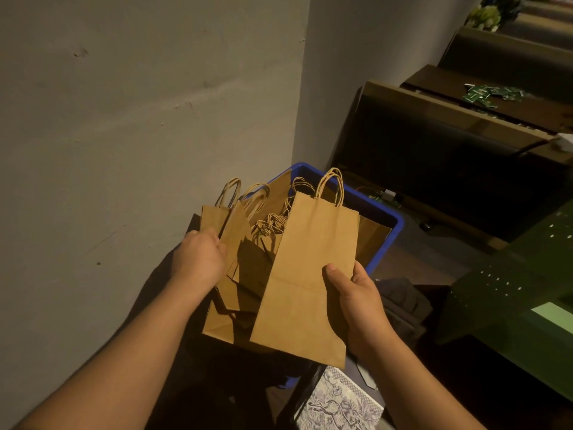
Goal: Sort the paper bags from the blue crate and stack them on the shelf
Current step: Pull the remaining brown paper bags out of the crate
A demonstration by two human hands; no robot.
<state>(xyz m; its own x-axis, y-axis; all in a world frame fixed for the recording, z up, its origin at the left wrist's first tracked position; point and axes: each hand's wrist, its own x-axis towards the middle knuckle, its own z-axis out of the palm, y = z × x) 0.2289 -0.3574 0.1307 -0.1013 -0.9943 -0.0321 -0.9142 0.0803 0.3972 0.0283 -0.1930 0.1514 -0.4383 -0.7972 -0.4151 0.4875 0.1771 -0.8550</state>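
The right hand (353, 302) clamps the right edge of a flat, folded brown kraft-paper bag with twisted paper handles (305, 274), thumb on the upper face and fingers curled beneath. This bag is lifted clear of the pile; its long axis runs from the near edge of the scene to the far edge, tilted slightly right, with the handle loops at the far end and the folded base nearest the person.

The left hand (200, 259) lies to the left, its fingers bent round the left edge of a fanned bundle of smaller brown paper bags (242, 265). How firmly it grips cannot be told, since the fingertips are hidden behind the paper. The bundle's handles also point to the far side, and its bags overlap one another at differing angles.

Both sets of bags sit over the blue plastic crate (392, 231), whose rim shows at the far and right sides; more brown bags and tangled handles (273, 223) lie inside it, between the two hands.

The dark wooden shelf unit (434, 144) stands to the far right of the crate, well apart from both hands, and the right hand is the nearer of the two. Stacking would therefore appear to call for carrying the held bag rightward and away, long axis kept flat. A grey plastered wall (139, 119) fills the left of the scene.
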